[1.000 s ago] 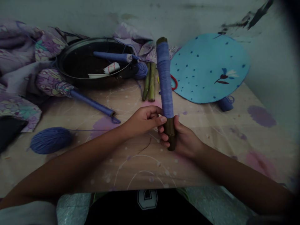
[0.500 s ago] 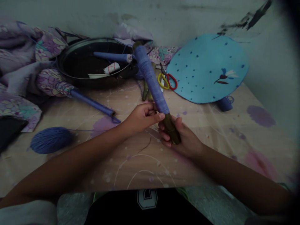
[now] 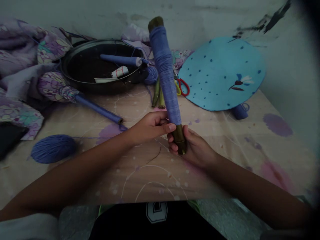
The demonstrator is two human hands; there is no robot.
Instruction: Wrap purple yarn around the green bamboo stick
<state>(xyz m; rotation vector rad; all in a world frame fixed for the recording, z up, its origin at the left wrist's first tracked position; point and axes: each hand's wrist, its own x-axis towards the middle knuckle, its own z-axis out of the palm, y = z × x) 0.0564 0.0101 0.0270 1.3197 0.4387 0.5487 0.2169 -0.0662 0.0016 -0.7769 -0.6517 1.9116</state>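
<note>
A bamboo stick (image 3: 179, 135) wrapped in blue-purple yarn (image 3: 167, 75) rises nearly upright, tilted a little left, with bare ends at top and bottom. My right hand (image 3: 196, 146) is closed around its bare lower end. At the lower edge of the wrapping, my left hand (image 3: 153, 126) is closed in a pinch, its thumb pressed against the yarn on the stick. A ball of blue yarn (image 3: 53, 148) lies on the table at left. From it a strand runs rightward and passes out of sight behind my left arm.
A black pan (image 3: 82, 81) at the back holds another wrapped stick (image 3: 120, 60). Scissors (image 3: 184, 87) and bare bamboo pieces (image 3: 162, 100) lie behind my hands. A blue dotted fan-like disc (image 3: 220, 76) leans at right. Floral cloth (image 3: 53, 86) with a wrapped stick (image 3: 100, 109) occupies the left.
The wrapped stick has swung more upright, its top moving up and slightly right. Its lower end has shifted left in my right hand. My left hand stays at the wrapping's lower edge.
</note>
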